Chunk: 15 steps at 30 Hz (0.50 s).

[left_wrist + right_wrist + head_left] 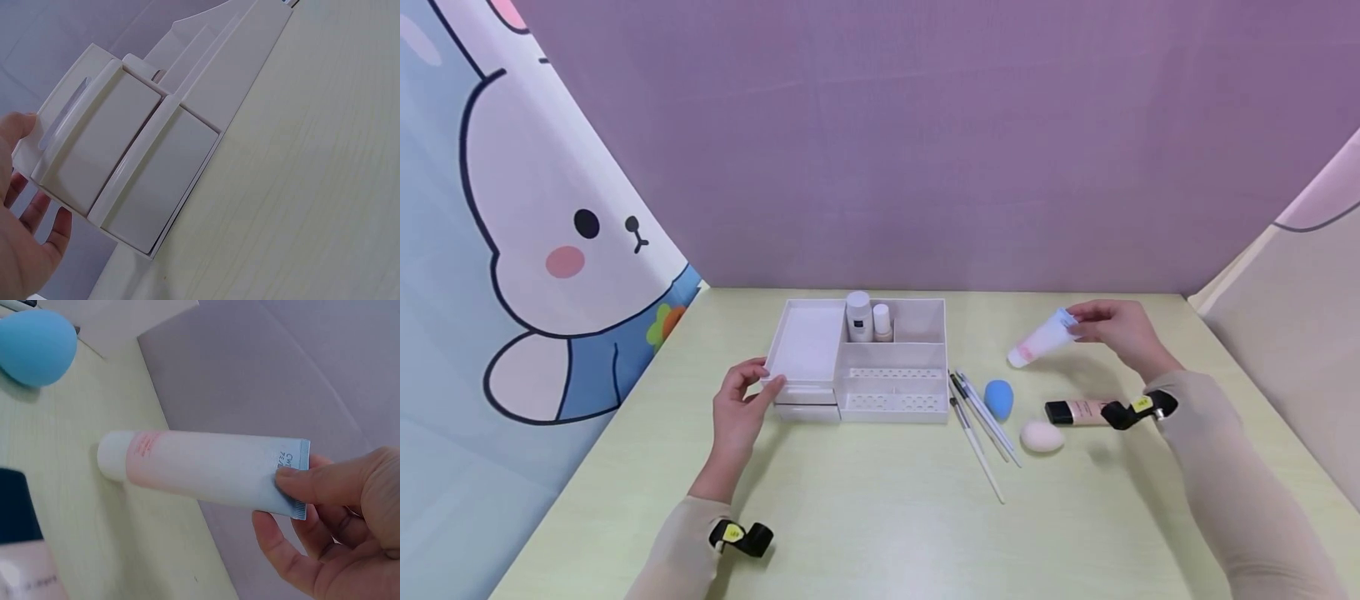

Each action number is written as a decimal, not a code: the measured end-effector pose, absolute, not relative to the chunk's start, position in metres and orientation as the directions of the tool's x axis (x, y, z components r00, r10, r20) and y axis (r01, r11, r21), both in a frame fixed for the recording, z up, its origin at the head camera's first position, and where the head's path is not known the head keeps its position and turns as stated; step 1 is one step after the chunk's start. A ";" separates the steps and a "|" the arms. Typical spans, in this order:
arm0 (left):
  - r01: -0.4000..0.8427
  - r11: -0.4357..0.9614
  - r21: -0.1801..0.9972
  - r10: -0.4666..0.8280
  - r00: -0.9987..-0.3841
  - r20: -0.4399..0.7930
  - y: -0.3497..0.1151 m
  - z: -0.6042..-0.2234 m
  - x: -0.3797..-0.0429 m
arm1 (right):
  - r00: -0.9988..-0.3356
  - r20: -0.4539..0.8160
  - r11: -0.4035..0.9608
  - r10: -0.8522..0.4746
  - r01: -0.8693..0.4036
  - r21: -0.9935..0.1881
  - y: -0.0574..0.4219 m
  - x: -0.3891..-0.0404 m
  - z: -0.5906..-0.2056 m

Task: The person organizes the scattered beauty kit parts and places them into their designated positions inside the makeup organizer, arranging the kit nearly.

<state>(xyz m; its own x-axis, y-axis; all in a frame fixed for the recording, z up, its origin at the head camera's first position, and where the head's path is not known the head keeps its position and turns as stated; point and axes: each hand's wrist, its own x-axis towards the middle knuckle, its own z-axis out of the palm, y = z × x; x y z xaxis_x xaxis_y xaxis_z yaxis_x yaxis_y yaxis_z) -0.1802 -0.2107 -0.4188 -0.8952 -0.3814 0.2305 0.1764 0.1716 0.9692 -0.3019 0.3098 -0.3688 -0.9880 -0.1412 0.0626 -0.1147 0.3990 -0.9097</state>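
Note:
My right hand [1117,332] pinches a white squeeze tube [200,465] by its flat crimped blue end, thumb on one face and fingers behind. The tube slants with its white cap [112,456] down to the left, close over the table. At the left, my left hand [741,408] grips the front left corner of a white desktop organizer [808,337], thumb on the upper edge and fingers along the side. Two drawer fronts [162,181] show in the left wrist view. A white bottle [859,318] and a smaller white-capped bottle [882,323] stand in a rear compartment.
Several slim brushes [981,417] lie right of the organizer. Beside them are a blue makeup sponge [999,400] and a pale pink sponge [1042,437]. A black-capped foundation tube [1078,412] lies below my right hand. A purple cloth wall [940,150] rises behind the table.

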 end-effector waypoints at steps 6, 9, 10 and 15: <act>0.191 0.170 0.967 -0.378 -0.893 0.243 -0.212 -0.421 -0.181 | -0.979 0.135 0.397 -0.150 -0.185 -0.899 0.297 -0.307 -0.367; 0.198 0.175 0.964 -0.383 -0.889 0.252 -0.212 -0.422 -0.182 | -0.977 0.151 0.423 -0.148 -0.201 -0.884 0.292 -0.310 -0.366; 0.198 0.177 0.964 -0.384 -0.888 0.253 -0.212 -0.422 -0.182 | -0.977 0.154 0.438 -0.148 -0.204 -0.875 0.290 -0.311 -0.365; 0.183 0.192 0.964 -0.382 -0.891 0.245 -0.213 -0.423 -0.183 | -0.970 0.181 0.506 -0.160 -0.238 -0.829 0.285 -0.312 -0.358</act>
<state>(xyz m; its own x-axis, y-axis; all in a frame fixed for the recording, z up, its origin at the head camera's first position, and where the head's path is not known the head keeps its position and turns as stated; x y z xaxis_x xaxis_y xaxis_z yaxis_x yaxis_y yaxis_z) -0.1827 -0.2130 -0.4229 -0.8909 -0.3822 0.2453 0.1830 0.1922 0.9641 -0.3121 0.2850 -0.3581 -0.9703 -0.1602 0.1812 -0.2383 0.5056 -0.8292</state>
